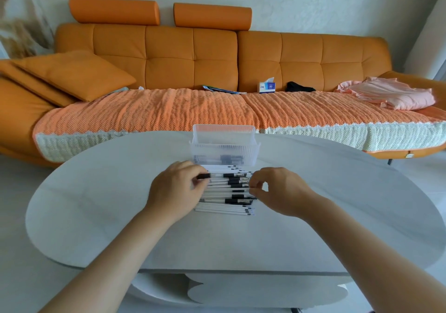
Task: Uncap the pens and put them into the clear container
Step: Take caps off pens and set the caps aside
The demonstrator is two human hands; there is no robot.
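Several white pens (pixel 226 206) with black grips lie side by side in a pile on the grey oval table (pixel 120 204). Just behind the pile stands the clear container (pixel 224 143), with dark pen parts showing through its ribbed front wall. My left hand (pixel 177 188) rests on the pile's left end and pinches a black pen cap (pixel 204 176) between thumb and fingers. My right hand (pixel 277 190) hovers at the pile's right end, its fingertips pinching the tip end of a pen (pixel 241 186).
An orange sofa (pixel 217 59) with a knitted cover runs behind the table. On it lie cushions (pixel 72 76), a tissue box (pixel 267 87), a black item (pixel 300 87) and pink cloth (pixel 391 93). Bare tabletop spreads left and right of the pile.
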